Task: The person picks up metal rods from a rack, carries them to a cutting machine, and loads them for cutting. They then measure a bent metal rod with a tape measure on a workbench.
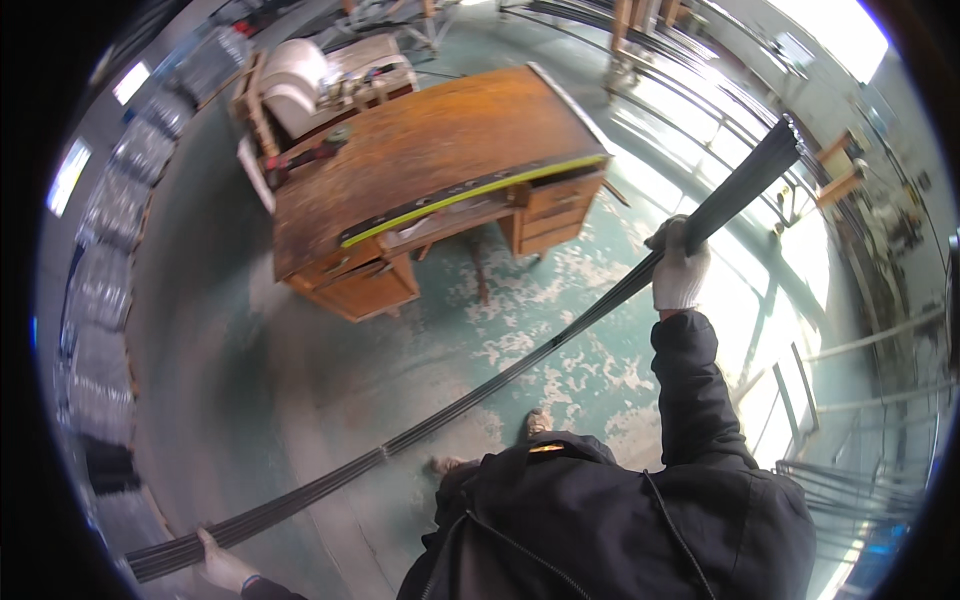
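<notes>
A long bundle of thin dark bars [480,392] runs slantwise across my front, from the lower left up to the right. A pale band ties it partway along. My right hand [681,272], in a white glove, is closed round the bundle near its upper right end, where the bar ends show. Towards the other end, my left hand [222,562], also gloved, grips the bundle from below with the thumb up against its side. Most of the left fingers are hidden under the bars. The bundle is held above the floor, in front of the wooden desk [440,125].
On the desk lie a red-and-black power tool [305,160] and a long yellow-green and black bar [470,190] along the near edge. A cluttered bench [365,75] stands behind it. Wrapped stacks [105,290] line the left wall; metal racks [690,100] with long bars stand at right.
</notes>
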### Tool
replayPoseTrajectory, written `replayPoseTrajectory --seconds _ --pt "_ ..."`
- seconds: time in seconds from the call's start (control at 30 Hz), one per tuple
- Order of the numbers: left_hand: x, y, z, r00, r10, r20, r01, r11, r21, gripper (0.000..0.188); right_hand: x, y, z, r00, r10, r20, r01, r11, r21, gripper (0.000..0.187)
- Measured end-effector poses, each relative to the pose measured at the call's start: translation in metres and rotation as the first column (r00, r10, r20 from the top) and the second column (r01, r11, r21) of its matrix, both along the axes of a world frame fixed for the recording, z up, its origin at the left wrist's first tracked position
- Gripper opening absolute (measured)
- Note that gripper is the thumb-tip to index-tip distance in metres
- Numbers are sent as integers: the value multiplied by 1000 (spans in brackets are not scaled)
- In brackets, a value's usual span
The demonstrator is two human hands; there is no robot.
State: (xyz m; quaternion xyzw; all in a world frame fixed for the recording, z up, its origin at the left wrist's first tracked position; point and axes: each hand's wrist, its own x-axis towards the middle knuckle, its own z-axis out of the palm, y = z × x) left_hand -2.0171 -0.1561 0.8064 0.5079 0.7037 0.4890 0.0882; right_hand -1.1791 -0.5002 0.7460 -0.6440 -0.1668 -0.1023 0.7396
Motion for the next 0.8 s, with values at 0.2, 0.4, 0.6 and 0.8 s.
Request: replayPoseTrajectory --seconds 0.2,0.4,0.6,0.8 --pt "226 70 15 965 -247 82 253 965 -64 33 76 -141 16 954 -297 -32 298 954 36 23" --pt "479 116 15 786 -615 66 617 787 -10 25 119 -265 39 812 -573 111 581 812 -57 21" --pt "720 108 19 377 -858 350 872 456 178 25 138 -379 68 653 -751 98 745 660 99 21" --pt "935 33 29 68 -935 349 945 173 278 23 176 -502 84 488 -853 185 859 507 76 27"
